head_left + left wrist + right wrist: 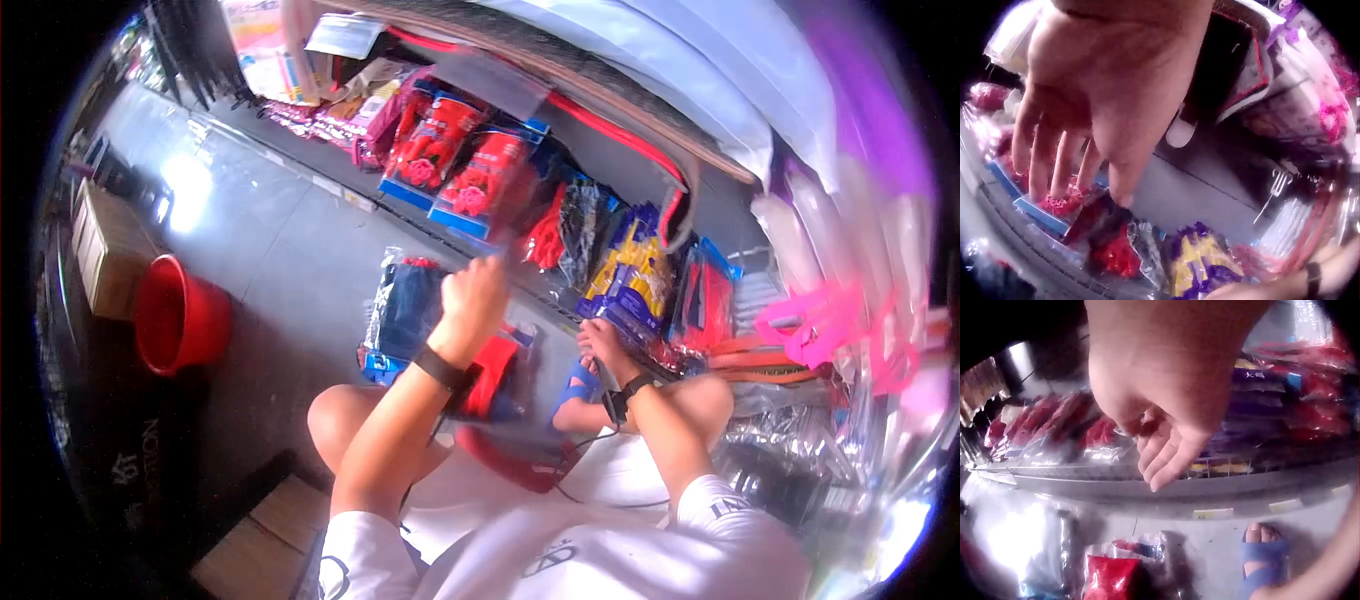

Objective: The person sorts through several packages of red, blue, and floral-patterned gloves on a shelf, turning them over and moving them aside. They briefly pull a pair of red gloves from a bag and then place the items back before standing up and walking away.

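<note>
My left hand (475, 305) reaches over the shelf front, blurred. In the left wrist view its fingers stretch down, right at red flower-printed packets (1063, 203) with blue edges. A blurred dark-red packet (515, 210) overlaps the shelf just beyond this hand; I cannot tell whether the hand holds it. My right hand (605, 345) hangs with fingers loosely curled and nothing visible in them. It is nearest to the yellow-and-purple packets (630, 280) on the shelf. Below it in the right wrist view, a clear packet with red contents (1113, 575) lies on the floor.
A packet of dark-blue goods (410, 305) lies on the floor before my knees. At the left stand a red bucket (205, 315) and a cardboard box (120, 250). Pink and white plastic goods (815, 330) crowd the right. My blue sandal (1263, 556) is near the shelf edge.
</note>
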`<control>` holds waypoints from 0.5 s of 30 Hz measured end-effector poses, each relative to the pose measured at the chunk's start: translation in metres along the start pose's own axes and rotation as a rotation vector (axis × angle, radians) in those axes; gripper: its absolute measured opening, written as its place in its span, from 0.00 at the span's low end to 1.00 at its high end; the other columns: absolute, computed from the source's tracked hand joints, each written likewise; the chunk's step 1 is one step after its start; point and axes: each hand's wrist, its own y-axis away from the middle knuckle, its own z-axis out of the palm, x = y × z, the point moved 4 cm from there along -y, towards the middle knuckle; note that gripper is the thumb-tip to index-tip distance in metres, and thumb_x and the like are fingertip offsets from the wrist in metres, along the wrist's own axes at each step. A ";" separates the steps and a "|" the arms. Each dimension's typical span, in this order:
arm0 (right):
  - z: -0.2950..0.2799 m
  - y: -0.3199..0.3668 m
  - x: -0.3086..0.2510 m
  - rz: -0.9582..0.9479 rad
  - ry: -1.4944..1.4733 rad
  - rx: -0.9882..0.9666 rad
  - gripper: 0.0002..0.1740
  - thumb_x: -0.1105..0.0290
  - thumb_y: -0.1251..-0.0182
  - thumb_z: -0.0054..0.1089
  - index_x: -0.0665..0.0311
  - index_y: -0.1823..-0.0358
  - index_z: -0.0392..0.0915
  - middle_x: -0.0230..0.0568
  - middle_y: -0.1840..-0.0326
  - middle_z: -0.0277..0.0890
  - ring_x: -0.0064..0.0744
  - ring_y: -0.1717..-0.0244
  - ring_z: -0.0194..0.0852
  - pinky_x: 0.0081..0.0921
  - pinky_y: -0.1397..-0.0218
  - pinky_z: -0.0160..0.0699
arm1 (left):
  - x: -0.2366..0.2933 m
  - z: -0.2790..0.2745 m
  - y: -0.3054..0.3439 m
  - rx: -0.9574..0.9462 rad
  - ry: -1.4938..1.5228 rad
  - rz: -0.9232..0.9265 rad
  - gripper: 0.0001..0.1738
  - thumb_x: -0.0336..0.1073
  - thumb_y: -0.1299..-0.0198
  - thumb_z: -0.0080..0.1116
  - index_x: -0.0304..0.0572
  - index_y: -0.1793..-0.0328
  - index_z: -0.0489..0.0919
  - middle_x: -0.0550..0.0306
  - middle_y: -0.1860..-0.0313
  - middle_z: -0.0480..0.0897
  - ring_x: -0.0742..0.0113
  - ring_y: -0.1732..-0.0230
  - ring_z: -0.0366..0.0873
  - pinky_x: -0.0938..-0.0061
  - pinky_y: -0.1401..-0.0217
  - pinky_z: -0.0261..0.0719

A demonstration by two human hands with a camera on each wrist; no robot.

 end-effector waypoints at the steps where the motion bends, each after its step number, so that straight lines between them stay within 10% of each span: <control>1: 0.010 0.005 -0.014 -0.050 0.089 0.011 0.17 0.58 0.26 0.54 0.66 0.55 0.76 0.36 0.68 0.80 0.26 0.71 0.79 0.26 0.69 0.81 | 0.013 -0.033 0.010 0.166 0.192 -0.004 0.26 0.51 0.37 0.60 0.41 0.43 0.71 0.49 0.56 0.82 0.47 0.59 0.85 0.57 0.61 0.83; 3: 0.044 0.029 -0.051 -0.148 0.264 0.030 0.17 0.58 0.26 0.55 0.67 0.55 0.77 0.37 0.68 0.81 0.26 0.69 0.80 0.29 0.66 0.82 | 0.016 -0.062 0.009 0.275 0.276 0.011 0.25 0.50 0.37 0.60 0.42 0.43 0.70 0.47 0.58 0.82 0.44 0.60 0.83 0.54 0.63 0.82; 9: 0.084 0.271 -0.298 -1.352 0.656 0.203 0.09 0.75 0.38 0.64 0.63 0.56 0.82 0.42 0.69 0.82 0.37 0.71 0.82 0.29 0.68 0.80 | -0.023 -0.086 0.006 0.516 0.273 -0.110 0.22 0.45 0.37 0.59 0.42 0.44 0.71 0.45 0.61 0.82 0.41 0.61 0.82 0.49 0.64 0.79; 15: 0.028 0.450 -0.393 -1.458 0.283 -0.087 0.06 0.71 0.32 0.53 0.54 0.63 0.65 0.38 0.65 0.74 0.36 0.67 0.74 0.35 0.64 0.74 | -0.028 -0.081 0.010 0.419 0.265 -0.138 0.24 0.47 0.37 0.58 0.42 0.41 0.70 0.43 0.58 0.84 0.39 0.58 0.82 0.46 0.61 0.78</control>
